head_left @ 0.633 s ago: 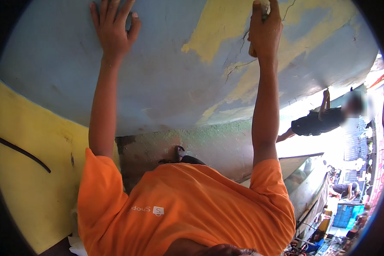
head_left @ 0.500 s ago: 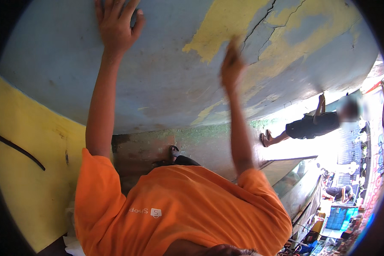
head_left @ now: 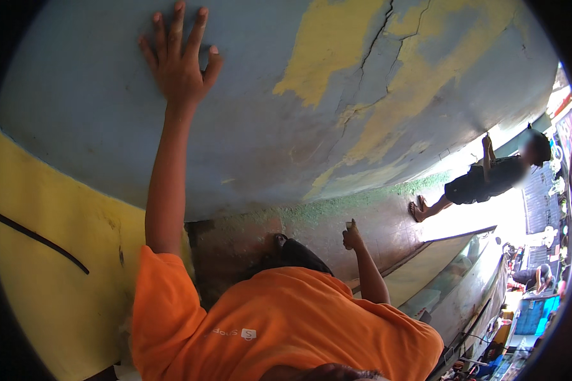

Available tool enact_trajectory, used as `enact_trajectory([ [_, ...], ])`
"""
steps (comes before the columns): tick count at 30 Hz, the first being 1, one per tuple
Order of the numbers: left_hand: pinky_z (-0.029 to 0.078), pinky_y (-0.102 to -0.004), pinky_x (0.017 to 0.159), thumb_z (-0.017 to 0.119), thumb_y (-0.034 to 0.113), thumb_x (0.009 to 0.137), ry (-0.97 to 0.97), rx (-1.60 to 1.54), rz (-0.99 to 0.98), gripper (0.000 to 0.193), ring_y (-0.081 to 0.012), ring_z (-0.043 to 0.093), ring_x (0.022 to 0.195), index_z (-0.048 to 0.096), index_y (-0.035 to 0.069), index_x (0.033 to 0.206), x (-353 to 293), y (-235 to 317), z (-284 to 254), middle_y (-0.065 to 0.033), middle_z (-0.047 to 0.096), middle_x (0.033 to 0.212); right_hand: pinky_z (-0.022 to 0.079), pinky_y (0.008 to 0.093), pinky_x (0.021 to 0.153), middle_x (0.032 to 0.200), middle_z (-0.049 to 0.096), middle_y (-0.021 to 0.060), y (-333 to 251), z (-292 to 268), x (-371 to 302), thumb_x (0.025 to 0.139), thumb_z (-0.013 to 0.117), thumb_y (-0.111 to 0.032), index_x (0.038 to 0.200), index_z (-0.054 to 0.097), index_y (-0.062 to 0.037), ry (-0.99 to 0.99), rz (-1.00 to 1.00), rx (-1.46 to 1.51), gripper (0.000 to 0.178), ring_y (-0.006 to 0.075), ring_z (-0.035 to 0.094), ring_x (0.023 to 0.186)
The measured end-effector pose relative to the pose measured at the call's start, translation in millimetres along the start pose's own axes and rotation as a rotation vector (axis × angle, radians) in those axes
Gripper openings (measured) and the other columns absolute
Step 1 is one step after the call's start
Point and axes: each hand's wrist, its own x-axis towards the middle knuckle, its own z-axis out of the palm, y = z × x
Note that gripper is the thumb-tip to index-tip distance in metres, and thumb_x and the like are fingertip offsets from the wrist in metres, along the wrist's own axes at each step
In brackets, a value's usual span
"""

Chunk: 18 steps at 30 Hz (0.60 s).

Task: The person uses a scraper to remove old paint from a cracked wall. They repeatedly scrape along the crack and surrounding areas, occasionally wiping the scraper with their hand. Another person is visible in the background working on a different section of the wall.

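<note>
My left hand (head_left: pixel 181 73) lies flat against the grey-blue wall (head_left: pixel 248 146), its fingers spread and nothing in them. Low over the floor, apart from the wall, my right hand (head_left: pixel 351 237) is closed with one finger or the thumb pointing up. A small pale piece shows at its fingers, too small to name. Yellow patches (head_left: pixel 327 51) show on the wall to the right of my left hand, and dark cracks (head_left: pixel 374 44) run down beside them.
On the left a yellow wall (head_left: pixel 57 254) bears a black cable (head_left: pixel 41 238). Another person (head_left: pixel 486 180) in dark clothes stands at the right, hands raised by the wall. A glass-sided case (head_left: pixel 438 286) and a blue container (head_left: pixel 534 315) stand at the lower right.
My right hand has dropped from in front of the wall down over the floor. My left hand stays spread on the wall. The view has shifted a little.
</note>
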Motion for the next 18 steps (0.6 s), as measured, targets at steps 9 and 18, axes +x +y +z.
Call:
enact_trajectory([
  [9, 0.0, -0.0642, 0.125, 0.043, 0.045, 0.102, -0.067, 0.07, -0.062, 0.056, -0.0374, 0.014, 0.16, 0.052, 0.028, 0.155, -21, 4, 1, -0.0099, 0.032, 0.169, 0.046, 0.0441, 0.111, 0.128, 0.068, 0.0231, -47, 90, -64, 0.086, 0.065, -0.024, 0.125, 0.068, 0.0002, 0.056, -0.47, -0.284, 0.046, 0.0392, 0.065, 0.12],
  [18, -0.006, -0.0695, 0.121, 0.038, 0.057, 0.106, -0.311, 0.042, -0.318, 0.069, -0.0419, -0.005, 0.16, 0.036, 0.019, 0.163, -100, 46, -17, -0.0172, 0.007, 0.174, 0.047, 0.0308, 0.044, 0.089, 0.067, 0.0077, -168, -7, -134, 0.106, 0.05, -0.013, 0.159, 0.041, -0.0183, 0.073, -0.313, 0.772, 0.054, 0.0125, 0.052, 0.053],
])
